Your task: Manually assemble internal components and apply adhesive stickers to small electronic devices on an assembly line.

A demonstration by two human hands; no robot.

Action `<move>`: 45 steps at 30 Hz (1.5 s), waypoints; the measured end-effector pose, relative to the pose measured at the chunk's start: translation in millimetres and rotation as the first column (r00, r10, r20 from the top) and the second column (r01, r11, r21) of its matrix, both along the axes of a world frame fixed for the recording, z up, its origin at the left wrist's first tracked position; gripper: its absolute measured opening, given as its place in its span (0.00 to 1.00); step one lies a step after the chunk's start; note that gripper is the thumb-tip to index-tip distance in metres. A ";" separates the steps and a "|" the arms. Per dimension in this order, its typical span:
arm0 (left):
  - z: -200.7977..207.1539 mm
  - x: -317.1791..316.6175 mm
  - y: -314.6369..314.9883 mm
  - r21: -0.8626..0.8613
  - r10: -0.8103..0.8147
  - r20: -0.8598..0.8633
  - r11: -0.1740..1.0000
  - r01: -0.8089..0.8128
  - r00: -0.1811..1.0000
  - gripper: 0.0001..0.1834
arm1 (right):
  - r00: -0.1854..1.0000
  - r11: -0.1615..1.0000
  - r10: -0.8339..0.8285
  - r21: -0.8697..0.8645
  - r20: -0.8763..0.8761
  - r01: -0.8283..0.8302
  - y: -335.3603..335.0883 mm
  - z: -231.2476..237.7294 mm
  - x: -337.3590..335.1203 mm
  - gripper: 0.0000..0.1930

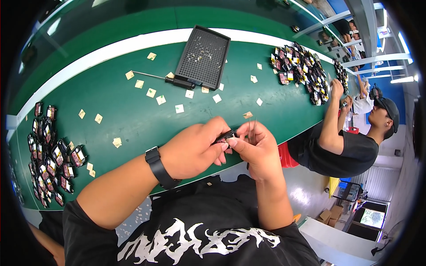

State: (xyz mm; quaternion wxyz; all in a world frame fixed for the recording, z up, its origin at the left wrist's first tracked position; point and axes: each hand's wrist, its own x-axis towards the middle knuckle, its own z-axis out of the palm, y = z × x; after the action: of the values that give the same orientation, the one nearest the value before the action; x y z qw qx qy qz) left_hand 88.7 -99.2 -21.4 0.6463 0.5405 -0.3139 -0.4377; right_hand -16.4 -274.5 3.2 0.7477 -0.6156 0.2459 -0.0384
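Near the table's front edge, both hands meet around a small black plastic module (226,135) with a reddish label. My left hand (191,148) is closed on it, fingers and thumb pressed along its sides. The thumb of my right hand (262,150) rests against the module's right end. Metal tweezers (251,129) stick up between the fingers of that same hand, their tips pointing away from me. The module's underside is hidden by my fingers.
A black perforated tray (225,57) with tiny parts sits on the green table (133,111), a screwdriver (179,82) beside its near edge. Similar modules lie piled at left (49,164) and far right (299,66). Small pale squares (151,92) are scattered about. A co-worker (350,146) sits at right.
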 end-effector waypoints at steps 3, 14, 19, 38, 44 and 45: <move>-0.5 0.7 -0.5 0.014 0.002 -0.039 1.000 -0.001 0.999 0.08 | 0.983 0.995 0.085 0.068 -0.162 -0.075 -3.3 5.7 0.0 0.09; 6.8 3.6 1.1 0.056 0.086 -0.187 0.995 -0.077 0.979 0.09 | 0.995 0.986 0.078 0.152 -0.062 -0.067 10.8 10.7 -2.8 0.07; 10.2 -0.7 1.5 0.112 0.155 -0.073 0.983 -0.146 0.985 0.09 | 0.997 0.988 0.013 0.153 -0.076 -0.001 20.0 7.6 -2.2 0.07; 7.4 -3.3 2.8 0.009 0.120 -0.109 0.993 -0.120 0.987 0.06 | 0.995 0.990 0.095 0.101 0.008 -0.095 13.6 11.3 -12.5 0.06; 9.6 -0.8 0.4 -0.002 0.167 -0.309 0.984 -0.176 0.936 0.05 | 0.994 0.996 0.084 0.019 0.071 -0.086 10.0 8.7 -18.4 0.07; 10.0 -1.1 -0.8 -0.003 0.179 -0.293 0.982 -0.188 0.939 0.05 | 0.986 0.992 0.063 -0.121 0.155 -0.044 13.3 3.0 -20.9 0.08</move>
State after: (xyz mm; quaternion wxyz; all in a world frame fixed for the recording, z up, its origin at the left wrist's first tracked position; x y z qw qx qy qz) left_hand 87.7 -100.0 -11.4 0.7316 0.4870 -0.1703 -0.4456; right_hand -37.3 -261.2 6.2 0.7282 -0.6599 0.1664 -0.0816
